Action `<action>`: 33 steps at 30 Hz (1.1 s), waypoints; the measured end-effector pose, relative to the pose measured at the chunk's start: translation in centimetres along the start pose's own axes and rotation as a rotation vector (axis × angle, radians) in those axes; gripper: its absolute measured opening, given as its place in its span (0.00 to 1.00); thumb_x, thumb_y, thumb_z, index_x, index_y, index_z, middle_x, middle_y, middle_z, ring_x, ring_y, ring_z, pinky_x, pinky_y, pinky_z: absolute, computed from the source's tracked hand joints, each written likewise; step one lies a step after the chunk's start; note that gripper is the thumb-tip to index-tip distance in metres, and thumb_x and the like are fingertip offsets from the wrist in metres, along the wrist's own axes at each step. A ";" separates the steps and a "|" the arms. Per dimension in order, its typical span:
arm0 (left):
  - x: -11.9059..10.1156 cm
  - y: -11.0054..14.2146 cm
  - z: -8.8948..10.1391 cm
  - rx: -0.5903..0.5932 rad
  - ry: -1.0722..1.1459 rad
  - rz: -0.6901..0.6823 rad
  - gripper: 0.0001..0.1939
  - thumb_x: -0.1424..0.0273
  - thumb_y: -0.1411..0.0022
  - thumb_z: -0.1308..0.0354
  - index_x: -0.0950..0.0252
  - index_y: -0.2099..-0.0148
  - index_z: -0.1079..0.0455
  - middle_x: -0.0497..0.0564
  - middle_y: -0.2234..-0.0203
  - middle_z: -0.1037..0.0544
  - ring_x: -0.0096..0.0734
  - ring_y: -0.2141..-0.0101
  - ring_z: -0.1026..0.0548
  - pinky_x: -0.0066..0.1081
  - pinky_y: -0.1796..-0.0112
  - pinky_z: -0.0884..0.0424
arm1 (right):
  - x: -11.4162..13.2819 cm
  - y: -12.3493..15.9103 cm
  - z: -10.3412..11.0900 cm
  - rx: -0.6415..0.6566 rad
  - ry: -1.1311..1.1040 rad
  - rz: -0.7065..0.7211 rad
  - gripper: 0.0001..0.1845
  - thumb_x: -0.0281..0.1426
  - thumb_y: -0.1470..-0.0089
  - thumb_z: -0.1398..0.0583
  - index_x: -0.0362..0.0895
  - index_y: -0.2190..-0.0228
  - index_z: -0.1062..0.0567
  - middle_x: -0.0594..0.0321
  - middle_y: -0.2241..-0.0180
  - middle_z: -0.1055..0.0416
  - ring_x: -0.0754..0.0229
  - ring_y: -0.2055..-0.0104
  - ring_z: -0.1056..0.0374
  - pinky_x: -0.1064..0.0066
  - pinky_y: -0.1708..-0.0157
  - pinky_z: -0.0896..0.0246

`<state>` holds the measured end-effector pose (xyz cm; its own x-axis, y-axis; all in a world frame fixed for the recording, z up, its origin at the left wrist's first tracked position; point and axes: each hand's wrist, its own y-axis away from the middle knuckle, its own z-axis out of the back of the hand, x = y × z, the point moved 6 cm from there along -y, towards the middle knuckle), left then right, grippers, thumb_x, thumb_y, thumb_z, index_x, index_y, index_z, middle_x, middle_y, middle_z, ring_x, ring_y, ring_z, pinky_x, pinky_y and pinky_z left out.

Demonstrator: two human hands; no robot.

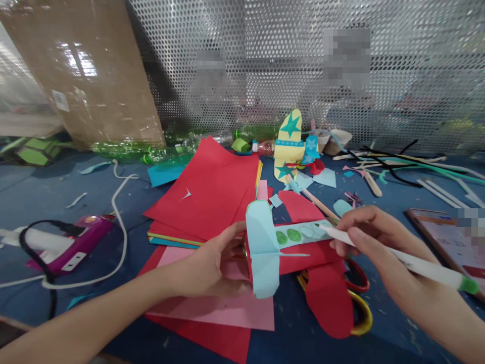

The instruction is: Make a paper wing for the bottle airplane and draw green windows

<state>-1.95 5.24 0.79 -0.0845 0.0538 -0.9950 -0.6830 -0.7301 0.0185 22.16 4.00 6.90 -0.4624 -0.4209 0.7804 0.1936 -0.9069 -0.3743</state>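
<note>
A red paper airplane model (303,257) with a light blue tail piece (261,247) lies across the middle of the view. Its light blue side strip carries two filled green ovals and further outlined ones. My left hand (223,263) is closed around the tail end, its fingertips partly hidden behind the tail. My right hand (382,242) grips a white marker (413,263) with a green end cap, its tip at the strip by the outlined ovals. Beneath the red wing, scissors (361,313) with yellow and red handles are partly covered.
A stack of red paper (212,197) and pink sheets (227,308) lie left of the model. Further off are a yellow paper figure (290,146), plastic bottles (121,150), a purple power strip (76,247) with cables, and a phone (447,242) at right. Perforated metal (265,65) stands behind.
</note>
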 end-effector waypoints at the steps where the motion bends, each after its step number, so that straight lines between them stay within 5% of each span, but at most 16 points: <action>1: 0.0 0.0 -0.1 0.001 0.004 0.012 0.43 0.79 0.46 0.33 0.58 0.33 0.49 0.62 0.41 0.29 0.49 0.45 0.25 0.43 0.49 0.26 | 0.0 0.0 0.0 -0.001 0.000 0.000 0.09 0.33 0.31 0.47 0.55 0.64 0.30 0.73 0.76 0.26 0.65 0.74 0.29 0.81 0.74 0.34; 9: -0.3 -0.1 -0.3 -0.016 -0.013 -0.012 0.41 0.75 0.43 0.34 0.57 0.32 0.48 0.61 0.37 0.32 0.46 0.47 0.24 0.42 0.50 0.25 | 0.0 0.0 -0.1 -0.014 -0.009 -0.006 0.09 0.31 0.32 0.46 0.55 0.64 0.30 0.73 0.77 0.26 0.65 0.75 0.29 0.82 0.74 0.34; 20: -0.6 0.3 -0.3 -0.019 -0.162 -0.062 0.44 0.73 0.42 0.33 0.56 0.30 0.53 0.59 0.35 0.35 0.51 0.37 0.34 0.45 0.41 0.33 | 0.2 0.1 -0.1 -0.001 -0.051 -0.036 0.10 0.30 0.33 0.46 0.55 0.65 0.29 0.73 0.78 0.28 0.66 0.75 0.29 0.82 0.77 0.38; 28: 0.5 0.2 -0.3 -0.025 -0.029 0.006 0.42 0.80 0.47 0.33 0.55 0.35 0.44 0.57 0.39 0.31 0.48 0.40 0.31 0.47 0.43 0.32 | 1.3 1.0 0.4 -0.093 -0.039 -0.064 0.13 0.40 0.32 0.47 0.54 0.67 0.27 0.71 0.78 0.28 0.64 0.77 0.33 0.78 0.78 0.38; 33: 0.9 0.2 -0.2 -0.030 -0.022 0.002 0.44 0.80 0.49 0.31 0.58 0.34 0.46 0.62 0.37 0.34 0.53 0.38 0.33 0.52 0.41 0.36 | 2.3 1.3 0.6 -0.099 0.113 0.062 0.06 0.29 0.39 0.43 0.53 0.66 0.28 0.71 0.76 0.30 0.64 0.78 0.33 0.76 0.79 0.38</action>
<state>-2.04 5.01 -0.08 -0.1024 0.0673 -0.9925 -0.6607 -0.7504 0.0173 21.86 1.87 8.55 -0.5480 -0.4654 0.6951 0.1413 -0.8705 -0.4714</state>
